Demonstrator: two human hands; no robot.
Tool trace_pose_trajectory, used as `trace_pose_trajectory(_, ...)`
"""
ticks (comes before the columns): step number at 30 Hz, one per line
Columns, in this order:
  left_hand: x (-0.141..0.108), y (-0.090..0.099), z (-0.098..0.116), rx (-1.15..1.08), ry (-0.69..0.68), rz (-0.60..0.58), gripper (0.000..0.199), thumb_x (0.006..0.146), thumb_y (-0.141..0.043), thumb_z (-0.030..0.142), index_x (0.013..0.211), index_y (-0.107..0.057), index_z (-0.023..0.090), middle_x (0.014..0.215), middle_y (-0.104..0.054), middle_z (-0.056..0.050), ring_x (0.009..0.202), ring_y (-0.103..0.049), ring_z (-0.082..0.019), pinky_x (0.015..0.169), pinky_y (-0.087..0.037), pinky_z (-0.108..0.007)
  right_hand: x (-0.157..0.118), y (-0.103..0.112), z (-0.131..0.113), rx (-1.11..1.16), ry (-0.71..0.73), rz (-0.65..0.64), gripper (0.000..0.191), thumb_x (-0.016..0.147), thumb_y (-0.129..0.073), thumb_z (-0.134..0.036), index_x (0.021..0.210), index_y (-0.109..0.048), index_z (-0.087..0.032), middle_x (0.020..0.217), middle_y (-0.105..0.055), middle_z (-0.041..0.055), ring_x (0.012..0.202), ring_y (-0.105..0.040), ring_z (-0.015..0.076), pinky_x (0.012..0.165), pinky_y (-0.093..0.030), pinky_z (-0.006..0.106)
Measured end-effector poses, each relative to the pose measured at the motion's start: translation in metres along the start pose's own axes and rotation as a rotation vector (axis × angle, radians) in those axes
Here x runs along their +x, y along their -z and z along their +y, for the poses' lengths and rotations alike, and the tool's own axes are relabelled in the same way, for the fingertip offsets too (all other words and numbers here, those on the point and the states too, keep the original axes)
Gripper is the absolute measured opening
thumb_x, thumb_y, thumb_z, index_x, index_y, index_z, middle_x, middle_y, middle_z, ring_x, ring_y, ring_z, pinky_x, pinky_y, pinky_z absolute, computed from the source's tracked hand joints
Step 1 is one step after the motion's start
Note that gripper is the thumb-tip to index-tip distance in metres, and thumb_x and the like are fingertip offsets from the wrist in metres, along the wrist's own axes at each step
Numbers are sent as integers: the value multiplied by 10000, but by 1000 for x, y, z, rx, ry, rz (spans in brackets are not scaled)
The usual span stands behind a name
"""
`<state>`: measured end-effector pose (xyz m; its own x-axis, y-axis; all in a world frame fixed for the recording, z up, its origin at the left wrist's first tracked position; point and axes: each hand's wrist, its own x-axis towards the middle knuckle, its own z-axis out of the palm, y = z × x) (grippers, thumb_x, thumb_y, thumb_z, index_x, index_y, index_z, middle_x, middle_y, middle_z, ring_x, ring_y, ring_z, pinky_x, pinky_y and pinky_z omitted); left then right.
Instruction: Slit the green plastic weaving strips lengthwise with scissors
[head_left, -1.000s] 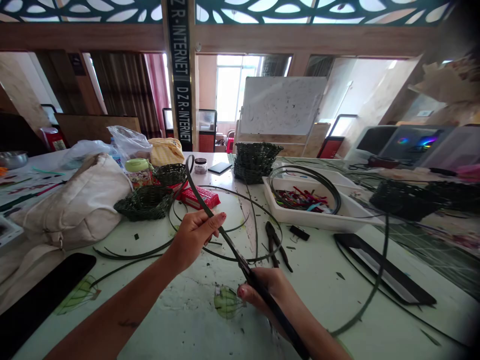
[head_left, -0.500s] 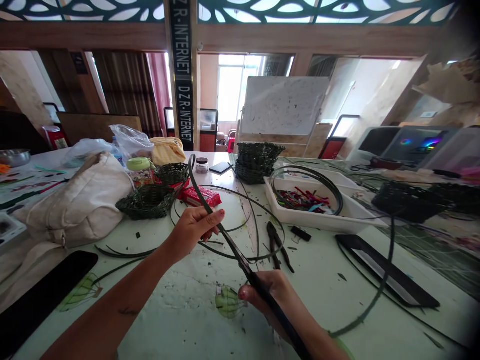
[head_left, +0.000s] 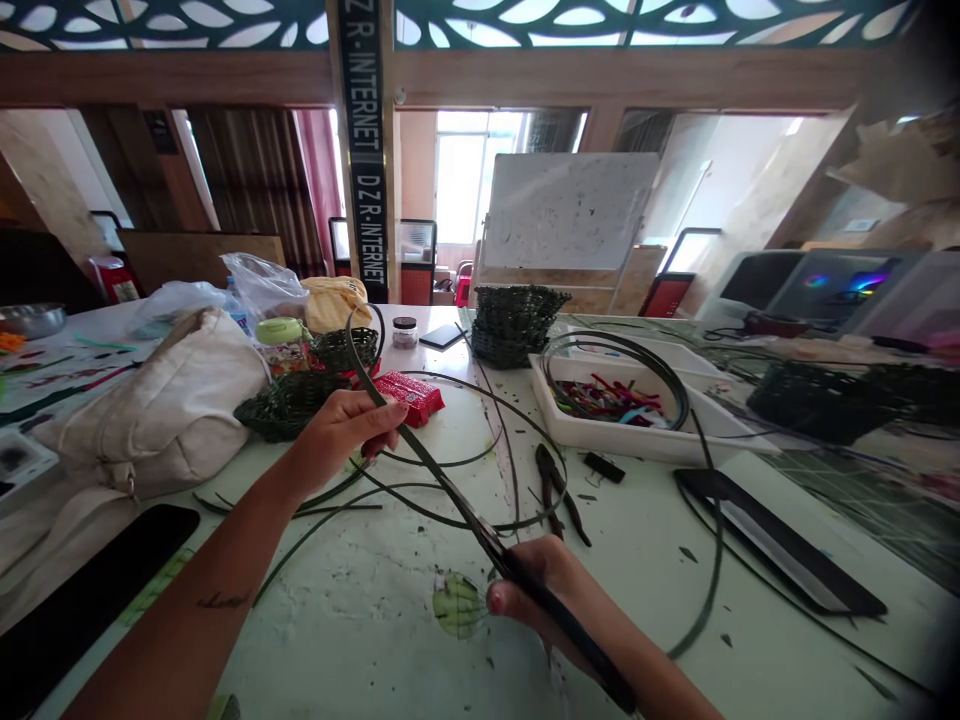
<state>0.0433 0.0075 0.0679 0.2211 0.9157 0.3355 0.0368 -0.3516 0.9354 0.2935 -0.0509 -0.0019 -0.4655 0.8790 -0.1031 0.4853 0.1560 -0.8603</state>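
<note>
Two bare hands meet one dark green flat strip (head_left: 427, 455) above the surface (head_left: 360, 640). The left hand (head_left: 358, 428) pinches the strip between thumb and fingers; the right hand (head_left: 546, 588), at about 4 o'clock from it, has its fingers wrapped round black-handled scissors (head_left: 566, 622), whose blades point toward 10 o'clock and lie against the strip. From the right hand, pliers (head_left: 553, 492) lie at 12 o'clock, a black binder clip (head_left: 604, 467) and a white tray (head_left: 585, 431) of colorful small items at 1, and a black rectangular panel (head_left: 784, 545) at 3. From the left hand, a red packet (head_left: 412, 398) sits at 2 o'clock, and a pale bag (head_left: 161, 410) at 9. A stack of dark woven baskets (head_left: 517, 325) stands beyond the pliers.
</note>
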Motion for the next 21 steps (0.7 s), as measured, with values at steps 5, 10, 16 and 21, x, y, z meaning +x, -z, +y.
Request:
trace_pose_trajectory(5,4,-11,-11,-2,-4,29,338,761,-631,412,560,-637,140,495,-534,-12,446,-426,-86,406,-321,-218,4,-1,2,-43,-33,50,596,659,-511,-756,520,-379,-191,499,-221,-59,465,-239,90,414,-149,237)
trace_pose_trajectory(10,2,-22,-10,-27,10,8,374,754,-632,433,527,-625,135,464,-501,-9,433,-416,-82,396,-327,-212,2,0,4,-146,7,87,580,698,-486,-733,534,-395,-185,515,-242,-48,491,-268,103,421,-173,236)
trace_pose_trajectory(16,-3,-31,-5,9,-10,8,375,757,-632,426,523,-616,133,493,-526,-12,427,-420,-68,397,-336,-203,0,0,5,-192,67,100,548,744,-470,-696,575,-412,-178,553,-288,-37,526,-291,112,442,-203,232)
trace_pose_trajectory(21,-4,-32,-2,28,-29,33,369,765,-625,411,521,-616,134,489,-530,-10,422,-423,-66,399,-339,-203,0,-5,4,-114,68,121,563,748,-451,-706,555,-416,-178,544,-246,-46,497,-255,101,432,-175,239)
